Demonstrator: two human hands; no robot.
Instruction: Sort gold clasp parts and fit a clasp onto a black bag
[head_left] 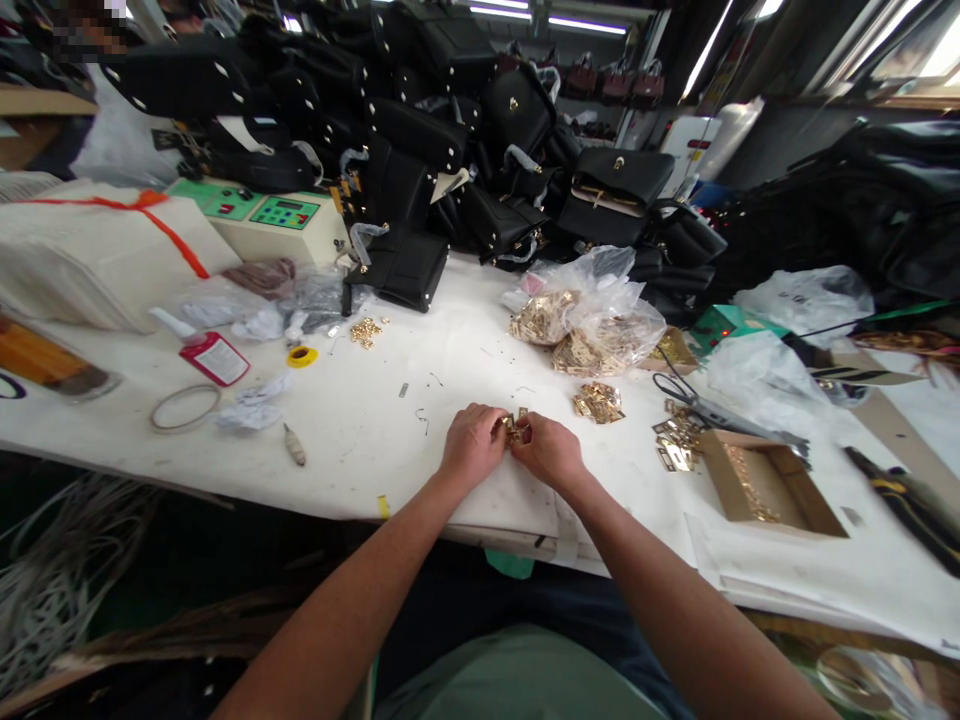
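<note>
My left hand [475,440] and my right hand [548,446] meet over the near middle of the white table [360,410]. Their fingers are closed around small gold metal fittings [513,428], partly hidden by the fingertips. How many pieces are between them I cannot tell. Right of my hands lies a loose pile of gold fittings [599,402]. Behind that pile are clear plastic bags [607,325] filled with more gold pieces. A second heap of flat gold plates [676,440] sits farther right, beside an open cardboard box [806,490] with small gold parts inside.
Black handbags [405,260] are piled along the back. At left stand a control box [285,220], a red-labelled bottle [214,358], yellow tape [302,357] and a small gold pile [366,333]. Black-handled pliers [907,505] lie at far right. The table's front edge is close to my body.
</note>
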